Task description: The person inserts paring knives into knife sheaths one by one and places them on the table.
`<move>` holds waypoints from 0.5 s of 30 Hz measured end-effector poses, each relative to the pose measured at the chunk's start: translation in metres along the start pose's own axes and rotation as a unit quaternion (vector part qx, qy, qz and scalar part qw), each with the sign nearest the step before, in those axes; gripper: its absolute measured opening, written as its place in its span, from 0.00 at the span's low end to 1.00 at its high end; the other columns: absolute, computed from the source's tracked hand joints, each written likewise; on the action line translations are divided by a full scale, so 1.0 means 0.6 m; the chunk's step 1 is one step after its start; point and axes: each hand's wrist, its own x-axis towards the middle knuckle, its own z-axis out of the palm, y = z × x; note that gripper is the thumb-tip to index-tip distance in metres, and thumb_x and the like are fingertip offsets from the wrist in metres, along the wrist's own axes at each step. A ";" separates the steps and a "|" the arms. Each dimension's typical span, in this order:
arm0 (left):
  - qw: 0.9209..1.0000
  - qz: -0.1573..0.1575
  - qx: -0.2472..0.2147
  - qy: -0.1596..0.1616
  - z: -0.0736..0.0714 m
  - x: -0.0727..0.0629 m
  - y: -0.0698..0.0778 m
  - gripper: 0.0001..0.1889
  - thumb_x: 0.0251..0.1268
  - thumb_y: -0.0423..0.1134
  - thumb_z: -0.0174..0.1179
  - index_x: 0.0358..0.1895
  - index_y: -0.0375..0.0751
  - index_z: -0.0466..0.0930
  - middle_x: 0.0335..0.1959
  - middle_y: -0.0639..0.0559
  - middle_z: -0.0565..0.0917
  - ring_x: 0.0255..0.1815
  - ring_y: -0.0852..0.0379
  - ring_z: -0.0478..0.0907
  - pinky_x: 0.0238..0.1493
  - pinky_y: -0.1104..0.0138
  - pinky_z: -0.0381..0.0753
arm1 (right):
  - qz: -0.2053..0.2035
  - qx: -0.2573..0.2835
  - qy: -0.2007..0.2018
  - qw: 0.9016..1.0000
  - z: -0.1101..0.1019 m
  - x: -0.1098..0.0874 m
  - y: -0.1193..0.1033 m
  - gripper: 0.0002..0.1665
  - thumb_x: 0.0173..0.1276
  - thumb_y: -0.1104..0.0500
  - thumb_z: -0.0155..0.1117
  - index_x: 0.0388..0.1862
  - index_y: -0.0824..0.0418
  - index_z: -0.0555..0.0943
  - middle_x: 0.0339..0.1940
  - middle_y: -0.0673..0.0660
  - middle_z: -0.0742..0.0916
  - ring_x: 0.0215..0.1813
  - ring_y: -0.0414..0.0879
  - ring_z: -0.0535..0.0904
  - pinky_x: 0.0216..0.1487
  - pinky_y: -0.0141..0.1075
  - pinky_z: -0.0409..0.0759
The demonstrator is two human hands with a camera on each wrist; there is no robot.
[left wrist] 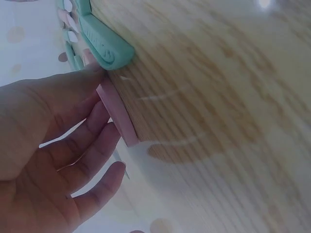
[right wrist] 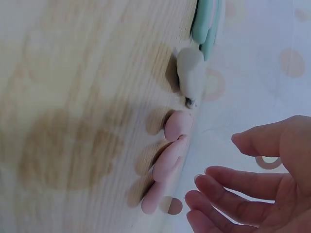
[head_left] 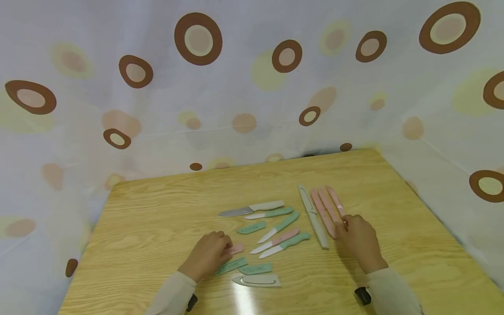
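My left hand (head_left: 208, 254) pinches a pink knife sheath (head_left: 236, 248) between thumb and fingers, low over the table at left; much of it is hidden behind the hand in the head view. Just beside it lie two green sheaths (head_left: 256, 268) and a cream sheath (head_left: 257, 281). On the right side, my right hand (head_left: 359, 240) hovers by the handle ends of three pink knives (head_left: 323, 213) laid side by side. In the right wrist view its fingers are apart and extended, clear of the pink handles (right wrist: 167, 162). A sheathed cream knife (head_left: 315, 218) lies left of these.
Unsheathed knives lie mid-table: a cream-handled knife (head_left: 267, 205), several green-handled knives (head_left: 287, 221) and a pink-handled knife (head_left: 285, 236). Another green sheath (head_left: 251, 227) is near their tips. A patterned curtain (head_left: 244, 87) borders the wooden table (head_left: 157, 218) behind and at the sides.
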 end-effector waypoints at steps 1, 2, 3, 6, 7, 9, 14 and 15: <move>1.000 -0.001 0.000 -0.001 -0.002 -0.001 0.000 0.08 0.59 0.42 0.68 0.35 0.41 0.83 0.29 0.55 0.80 0.29 0.60 0.75 0.30 0.67 0.77 | -0.003 0.002 0.000 1.000 0.002 -0.003 -0.002 0.23 0.69 0.60 0.59 0.49 0.83 0.76 0.36 0.73 0.82 0.28 0.52 0.78 0.29 0.45 0.80; 1.000 0.000 0.001 -0.002 -0.003 -0.002 0.000 0.08 0.59 0.41 0.68 0.34 0.41 0.82 0.29 0.55 0.79 0.29 0.60 0.75 0.30 0.68 0.77 | -0.005 0.005 0.000 1.000 0.002 -0.006 -0.005 0.23 0.69 0.60 0.59 0.48 0.82 0.76 0.36 0.73 0.83 0.30 0.54 0.79 0.32 0.47 0.81; 1.000 0.002 0.003 -0.001 -0.004 -0.002 0.000 0.08 0.59 0.41 0.68 0.34 0.41 0.82 0.28 0.55 0.79 0.28 0.60 0.74 0.29 0.68 0.76 | -0.004 0.010 -0.002 1.000 0.003 -0.008 -0.009 0.22 0.69 0.60 0.59 0.49 0.82 0.76 0.37 0.73 0.83 0.31 0.56 0.80 0.33 0.48 0.82; 1.000 0.014 0.013 0.006 -0.006 -0.002 0.001 0.07 0.58 0.40 0.68 0.34 0.40 0.82 0.27 0.55 0.78 0.27 0.60 0.73 0.27 0.69 0.75 | -0.003 0.022 0.000 1.000 0.007 -0.012 -0.018 0.21 0.69 0.60 0.60 0.49 0.79 0.78 0.39 0.73 0.84 0.36 0.60 0.82 0.36 0.51 0.82; 1.000 0.017 0.016 0.007 -0.005 -0.002 0.001 0.07 0.58 0.40 0.68 0.33 0.40 0.82 0.28 0.55 0.78 0.27 0.60 0.73 0.27 0.69 0.75 | -0.007 0.025 0.004 1.000 0.008 -0.012 -0.021 0.20 0.69 0.60 0.60 0.49 0.79 0.79 0.39 0.72 0.85 0.37 0.60 0.83 0.37 0.51 0.82; 1.000 0.019 0.019 0.008 -0.005 -0.001 0.001 0.07 0.59 0.39 0.67 0.34 0.40 0.82 0.28 0.54 0.78 0.27 0.60 0.73 0.28 0.69 0.75 | -0.022 0.031 0.015 0.999 0.012 -0.011 -0.027 0.18 0.67 0.62 0.62 0.47 0.78 0.80 0.37 0.70 0.85 0.34 0.58 0.82 0.35 0.50 0.82; 1.000 0.005 -0.007 0.028 -0.015 0.005 0.006 0.07 0.64 0.40 0.61 0.39 0.39 0.81 0.32 0.53 0.81 0.30 0.61 0.76 0.34 0.66 0.79 | -0.095 0.029 0.049 0.994 0.022 -0.002 -0.045 0.14 0.62 0.65 0.67 0.44 0.75 0.82 0.33 0.63 0.85 0.32 0.52 0.80 0.33 0.47 0.82; 0.999 0.009 -0.016 0.042 -0.020 0.007 0.007 0.07 0.64 0.39 0.61 0.39 0.39 0.81 0.33 0.53 0.82 0.31 0.60 0.77 0.36 0.65 0.80 | -0.107 0.032 0.050 0.993 0.024 0.001 -0.049 0.14 0.62 0.65 0.67 0.44 0.74 0.82 0.34 0.63 0.85 0.34 0.53 0.80 0.35 0.47 0.82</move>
